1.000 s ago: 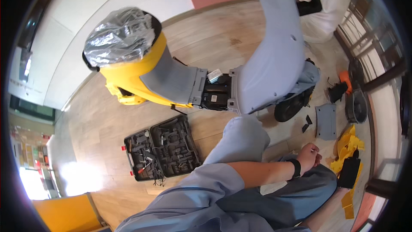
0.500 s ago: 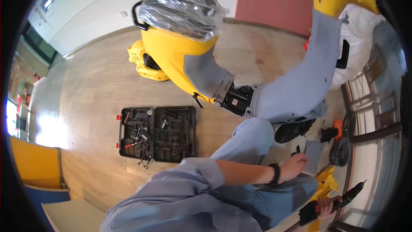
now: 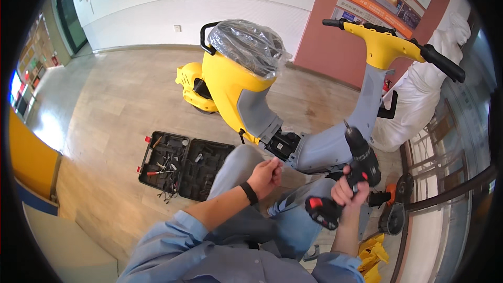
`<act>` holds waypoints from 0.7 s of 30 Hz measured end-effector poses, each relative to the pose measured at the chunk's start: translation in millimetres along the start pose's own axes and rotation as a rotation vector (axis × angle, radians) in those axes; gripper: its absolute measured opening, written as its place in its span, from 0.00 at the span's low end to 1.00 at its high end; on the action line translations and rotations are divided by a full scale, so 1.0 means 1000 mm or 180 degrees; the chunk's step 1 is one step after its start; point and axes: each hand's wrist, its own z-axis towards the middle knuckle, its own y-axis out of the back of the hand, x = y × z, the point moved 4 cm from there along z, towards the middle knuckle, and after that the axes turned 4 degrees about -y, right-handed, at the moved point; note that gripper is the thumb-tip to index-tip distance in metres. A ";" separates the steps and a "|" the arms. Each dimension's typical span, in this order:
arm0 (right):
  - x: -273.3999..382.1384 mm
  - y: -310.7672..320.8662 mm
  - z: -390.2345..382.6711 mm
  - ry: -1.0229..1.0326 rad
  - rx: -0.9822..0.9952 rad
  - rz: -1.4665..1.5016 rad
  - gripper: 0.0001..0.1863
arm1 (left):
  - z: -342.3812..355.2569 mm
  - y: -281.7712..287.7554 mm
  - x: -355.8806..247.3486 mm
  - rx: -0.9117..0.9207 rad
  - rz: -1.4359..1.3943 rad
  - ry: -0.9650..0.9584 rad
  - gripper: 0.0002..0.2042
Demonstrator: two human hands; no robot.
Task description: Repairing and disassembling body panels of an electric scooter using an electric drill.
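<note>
My right hand (image 3: 350, 191) is wrapped round the grip of a black cordless drill (image 3: 365, 162), raised with its bit tilted up and left. My left hand (image 3: 266, 178), a dark band on its wrist, is closed with thumb and fingers pinched together; anything between them is too small to make out. Just beyond the left hand stands a yellow and grey electric scooter (image 3: 220, 73), its seat (image 3: 249, 44) wrapped in clear plastic. At the footboard, an uncovered black compartment (image 3: 283, 144) lies near my left fingertips. The drill shows in front of the scooter's grey front section (image 3: 330, 149).
An open black tool case (image 3: 184, 175) with several hand tools rests on the floor to the left. Yellow panels (image 3: 373, 254) lie at lower right, near a dark wheel-like part (image 3: 392, 219). A white statue (image 3: 419, 99) stands behind the handlebar (image 3: 385, 47).
My right hand has lifted the drill from the lower right to in front of me. My left hand has moved left, toward the footboard. The view has shifted, showing the whole handlebar.
</note>
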 end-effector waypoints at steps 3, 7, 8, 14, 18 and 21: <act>-0.003 -0.005 0.056 -0.0192 -0.1426 -0.0562 0.26 | 0.023 0.039 -0.017 -0.0352 -0.0313 -0.0154 0.10; -0.012 0.023 0.125 -0.0674 -0.2380 -0.1410 0.20 | 0.074 0.091 -0.004 -0.0915 -0.0516 0.0029 0.06; -0.016 0.038 0.140 -0.0784 -0.2429 -0.1500 0.18 | 0.090 0.098 0.000 -0.1208 -0.0559 0.0119 0.06; -0.042 0.132 0.199 -0.1121 -0.2952 -0.1867 0.15 | 0.199 0.140 0.020 -0.1955 0.0090 -0.0017 0.08; -0.045 0.183 0.203 -0.1373 -0.3236 -0.2303 0.13 | 0.243 0.166 0.022 -0.2111 0.0296 -0.0177 0.11; -0.041 0.193 0.211 -0.1641 -0.3103 -0.2713 0.10 | 0.256 0.185 0.036 -0.2046 -0.0200 -0.0210 0.11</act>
